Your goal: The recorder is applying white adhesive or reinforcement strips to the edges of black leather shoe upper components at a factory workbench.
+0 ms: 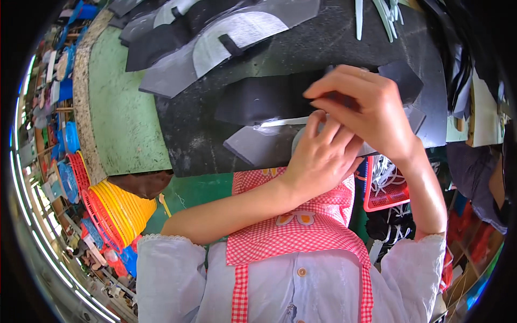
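Observation:
A stack of dark grey cut pieces [264, 142] with a pale shiny edge lies at the near edge of a black work mat [344, 54]. My left hand [323, 153] presses down on this stack, fingers closed over its right part. Just above it, my right hand [363, 107] pinches a black piece [401, 78] between thumb and fingertips. A darker black piece [258, 99] lies flat behind the stack.
More grey and black cut pieces [215, 43] are fanned across the far left of the mat. The mat rests on a green table [121, 118]. Stacked yellow and red baskets [116, 207] stand at lower left, a red basket with white parts [385, 185] at right.

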`<state>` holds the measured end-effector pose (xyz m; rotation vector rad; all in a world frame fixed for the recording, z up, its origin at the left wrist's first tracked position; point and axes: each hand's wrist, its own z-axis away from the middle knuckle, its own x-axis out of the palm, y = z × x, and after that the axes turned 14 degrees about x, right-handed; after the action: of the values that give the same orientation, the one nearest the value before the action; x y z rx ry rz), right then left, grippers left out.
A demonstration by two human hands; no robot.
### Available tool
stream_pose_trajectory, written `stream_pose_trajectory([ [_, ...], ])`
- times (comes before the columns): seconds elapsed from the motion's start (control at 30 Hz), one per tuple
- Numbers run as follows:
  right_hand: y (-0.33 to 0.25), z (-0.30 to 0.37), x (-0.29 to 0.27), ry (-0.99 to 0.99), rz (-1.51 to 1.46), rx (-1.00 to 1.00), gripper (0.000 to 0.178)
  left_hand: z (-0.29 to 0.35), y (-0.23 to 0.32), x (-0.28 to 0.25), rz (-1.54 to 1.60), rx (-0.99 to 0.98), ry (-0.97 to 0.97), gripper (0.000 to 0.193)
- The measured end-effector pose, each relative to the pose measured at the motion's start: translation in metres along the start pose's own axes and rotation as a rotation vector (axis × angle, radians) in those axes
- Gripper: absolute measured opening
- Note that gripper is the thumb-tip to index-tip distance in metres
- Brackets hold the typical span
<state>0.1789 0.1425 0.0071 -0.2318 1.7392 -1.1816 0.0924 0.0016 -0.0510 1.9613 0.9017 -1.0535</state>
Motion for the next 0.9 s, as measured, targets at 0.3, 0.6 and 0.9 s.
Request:
stream_pose_trajectory([
  [0.3, -0.006, -0.042, 0.03, -0.218, 0.419, -0.329, 0.009, 0.006, 0.004, 0.008, 0.012, -0.082, 0.088, 0.046],
  [0.6, -0.014, -0.048, 0.048, -0.139, 0.612, -0.446, 0.013, 0.011, 0.002, 0.016, 0.196, -0.07, 0.065, 0.045],
  [0.9, -0.006, 0.018, -0.053, -0.082, -0.448, 0.394, 0.019, 0.005, -0.006, -0.005, 0.176, -0.041, 0.118, 0.077],
])
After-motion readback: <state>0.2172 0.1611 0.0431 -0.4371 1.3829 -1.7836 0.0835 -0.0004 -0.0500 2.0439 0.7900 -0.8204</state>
